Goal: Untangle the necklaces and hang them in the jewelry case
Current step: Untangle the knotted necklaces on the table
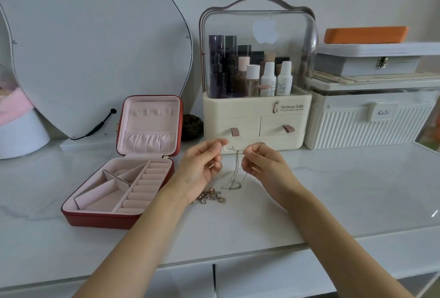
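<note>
A thin silver necklace hangs between my two hands above the white tabletop, its loop trailing down onto the surface. My left hand pinches one end of the chain near the clasp. My right hand pinches the other end, a short gap away. A tangled heap of rose-gold jewelry lies on the table just below my left wrist. The red jewelry case stands open at the left, with a pink lining, hooks in its upright lid and ring rolls in the base.
A cream cosmetics organizer with a clear dome and two drawers stands right behind my hands. A white ribbed box with stacked boxes on top sits at the right. A curved mirror leans at the back left. The table's front edge runs below my forearms.
</note>
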